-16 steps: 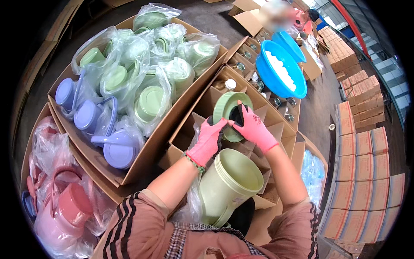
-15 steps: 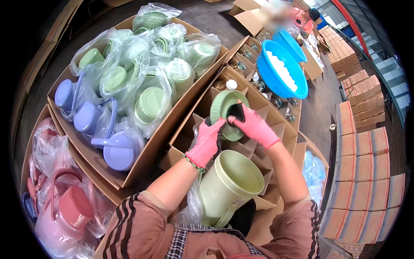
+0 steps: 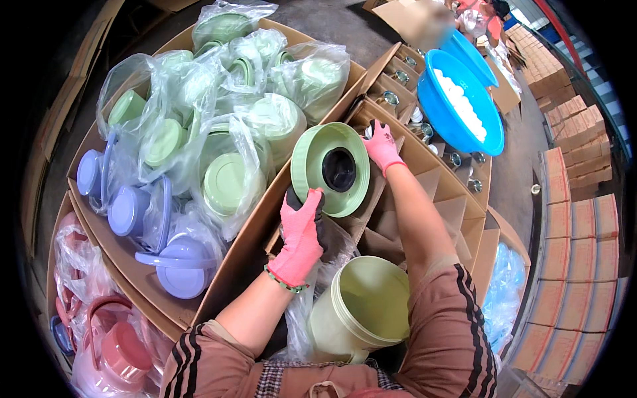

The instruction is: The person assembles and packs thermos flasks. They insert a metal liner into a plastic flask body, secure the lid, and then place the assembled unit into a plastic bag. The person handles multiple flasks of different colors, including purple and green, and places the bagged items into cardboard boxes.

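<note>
Both hands were on a green round lid-like part with a black centre hole, held over the divided cardboard box in front of the person. Left hand, pink glove with dark fingertips, gripped the lower rim, fingers curled and clamped on the edge; right hand held the upper-right rim from behind, fingers closed on it as far as could be told, though the tips were partly hidden. A grip at two opposite rim points probably kept the disc steady and left its open face clear for a look or for fitting. The part stood tilted up on edge, its flat hollow face turned toward the camera and slightly left, so its axis through the black hole ran roughly toward the person's head; being round, it had no real long axis across the face. Below it, a pale green bucket-like jug body lay against the person's lap, mouth up and to the right, just beside a crumpled clear bag. On the left, a big carton held bagged green lids and purple lidded parts; pink jugs in plastic sat lower left. A blue basin with white pieces rested on the far boxes.
</note>
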Tool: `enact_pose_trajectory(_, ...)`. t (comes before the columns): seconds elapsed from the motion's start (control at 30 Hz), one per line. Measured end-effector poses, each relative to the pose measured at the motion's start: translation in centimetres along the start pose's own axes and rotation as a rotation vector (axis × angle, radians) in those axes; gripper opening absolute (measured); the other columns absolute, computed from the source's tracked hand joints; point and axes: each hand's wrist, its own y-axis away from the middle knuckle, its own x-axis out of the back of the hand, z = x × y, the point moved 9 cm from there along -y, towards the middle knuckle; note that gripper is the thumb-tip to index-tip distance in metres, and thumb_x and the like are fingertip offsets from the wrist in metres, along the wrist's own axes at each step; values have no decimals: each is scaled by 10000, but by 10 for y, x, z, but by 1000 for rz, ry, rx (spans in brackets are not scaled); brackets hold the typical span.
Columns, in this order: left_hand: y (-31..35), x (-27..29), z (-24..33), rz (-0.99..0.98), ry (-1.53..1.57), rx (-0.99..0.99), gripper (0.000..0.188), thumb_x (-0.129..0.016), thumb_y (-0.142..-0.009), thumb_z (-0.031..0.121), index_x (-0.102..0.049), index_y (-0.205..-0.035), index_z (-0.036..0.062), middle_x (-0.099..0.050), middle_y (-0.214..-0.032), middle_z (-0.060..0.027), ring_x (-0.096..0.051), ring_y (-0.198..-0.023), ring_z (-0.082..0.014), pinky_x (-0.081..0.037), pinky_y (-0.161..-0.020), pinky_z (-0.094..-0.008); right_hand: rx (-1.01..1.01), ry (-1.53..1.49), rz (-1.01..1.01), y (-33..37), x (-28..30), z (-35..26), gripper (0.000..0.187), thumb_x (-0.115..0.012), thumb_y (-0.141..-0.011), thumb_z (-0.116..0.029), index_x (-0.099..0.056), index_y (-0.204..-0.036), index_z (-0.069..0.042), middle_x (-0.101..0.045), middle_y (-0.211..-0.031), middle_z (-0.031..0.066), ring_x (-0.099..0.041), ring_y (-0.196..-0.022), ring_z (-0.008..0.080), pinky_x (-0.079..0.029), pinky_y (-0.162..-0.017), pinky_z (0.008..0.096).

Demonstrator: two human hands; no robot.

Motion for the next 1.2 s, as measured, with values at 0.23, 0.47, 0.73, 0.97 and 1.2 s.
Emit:
enact_pose_trajectory(0.23,-6,-12,-4,-94,87,-29,249,-518,-783,61,-511,-1028,20,-546,-907,-18,-506,-819,-109,-404,-737,-250,37,59,-147,-8,-11,4,374,-547,-745,-227,-460,-1056,-38,-481,-1074,219,-513,-968,354,-431,-817,405)
enact_pose_trajectory(0.47,-11,0,-28,-36,443,229,305,-396,-785,133,-463,-1074,62,-528,-990,-92,-515,-950,-259,-408,-868,-412,31,25,-5,45,86,-10,466,-618,-670,-349,-510,-993,-32,-515,-1021,222,-519,-958,334,-432,-810,383)
enact_pose_trajectory(0.73,61,-68,20,-860,680,370,424,-355,-872,334,-448,-1111,-3,-458,-1174,-208,-459,-1085,-330,-297,-980,-474,16,-976,453,230,279,60,305,-683,-670,-122,-524,-892,14,-584,-798,80,-570,-709,134,-460,-632,259)
enact_pose_trajectory(0.97,124,-109,29,-854,521,346,378,-464,-804,363,-510,-1006,47,-488,-1093,-162,-425,-1034,-301,-331,-897,-398,-60,-1548,577,356,199,109,262,-531,-820,-119,-476,-1043,6,-547,-958,80,-541,-860,153,-449,-726,269)
enact_pose_trajectory(1.2,136,-119,82,-963,373,9,437,-458,-787,407,-519,-981,20,-523,-928,-179,-484,-862,-274,-382,-791,-378,158,-1406,107,359,156,56,612,-722,-651,-210,-393,-1132,-23,-506,-995,63,-484,-853,132,-412,-757,264)
